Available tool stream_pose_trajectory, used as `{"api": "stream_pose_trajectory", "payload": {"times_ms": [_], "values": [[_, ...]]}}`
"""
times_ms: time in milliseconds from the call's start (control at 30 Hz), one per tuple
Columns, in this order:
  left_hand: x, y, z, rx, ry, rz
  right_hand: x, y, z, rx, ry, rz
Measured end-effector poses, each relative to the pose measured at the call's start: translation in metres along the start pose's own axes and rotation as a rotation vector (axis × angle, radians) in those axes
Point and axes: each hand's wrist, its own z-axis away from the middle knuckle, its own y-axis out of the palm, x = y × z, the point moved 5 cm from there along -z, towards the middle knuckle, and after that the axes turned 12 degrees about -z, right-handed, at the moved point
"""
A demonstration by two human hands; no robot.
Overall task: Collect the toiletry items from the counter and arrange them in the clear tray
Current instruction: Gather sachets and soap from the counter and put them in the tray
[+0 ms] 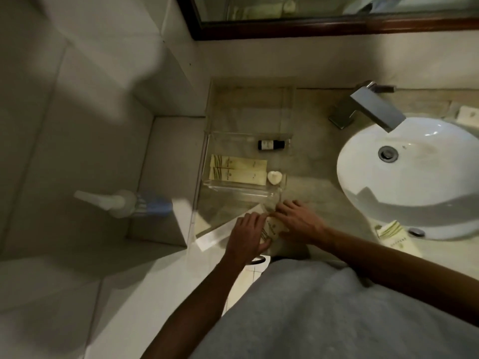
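While both hands, left point(247, 233) and right point(295, 220), grasp a cream packet point(272, 229) on the bench just outside the clear tray point(207, 151), they seem poised to lift it in.

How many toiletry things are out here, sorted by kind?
Cream boxes: 4, two in the tray, one in both hands, one by the sink
Dark bottle: 1
Heart soap: 1
Pump bottle: 1
Total: 7
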Motion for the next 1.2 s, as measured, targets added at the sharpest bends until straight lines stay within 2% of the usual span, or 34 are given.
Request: {"api": "stream_pose_trajectory", "payload": {"times_ms": [67,200,300,367,433,533,700,900,1033,1133,1200], "values": [[-0.004,-0.005,-0.003,0.001,0.013,-0.024,-0.002,-0.005,0.001,-0.045,0.031,-0.067],[-0.013,-0.011,-0.008,-0.006,0.044,0.016,-0.009,-0.009,0.007,-0.114,0.197,-0.529],[-0.006,-0.023,-0.019,-0.065,0.035,0.039,-0.002,-0.018,0.004,-0.168,0.197,-0.694],[0.013,-0.037,-0.031,-0.121,0.028,0.007,0.006,-0.034,-0.005,-0.259,0.141,-0.544],[0.041,-0.051,-0.047,-0.143,0.008,-0.039,0.014,-0.057,-0.017,-0.389,0.053,-0.204],[0.086,-0.070,-0.072,-0.140,-0.021,-0.106,0.018,-0.085,-0.039,-0.408,0.067,0.051],[0.121,-0.088,-0.100,-0.080,0.044,-0.172,0.024,-0.105,-0.073,-0.366,0.122,0.049],[0.147,-0.069,-0.099,0.062,0.093,-0.182,0.040,-0.099,-0.086,-0.370,0.125,0.007],[0.144,-0.055,-0.091,0.057,0.128,-0.176,0.032,-0.090,-0.072,-0.344,0.144,0.007],[0.143,-0.048,-0.085,0.086,0.020,-0.124,0.020,-0.085,-0.054,-0.334,0.168,0.020],[0.142,-0.054,-0.084,0.024,-0.125,-0.068,0.009,-0.085,-0.036,-0.358,0.183,-0.002]]}}
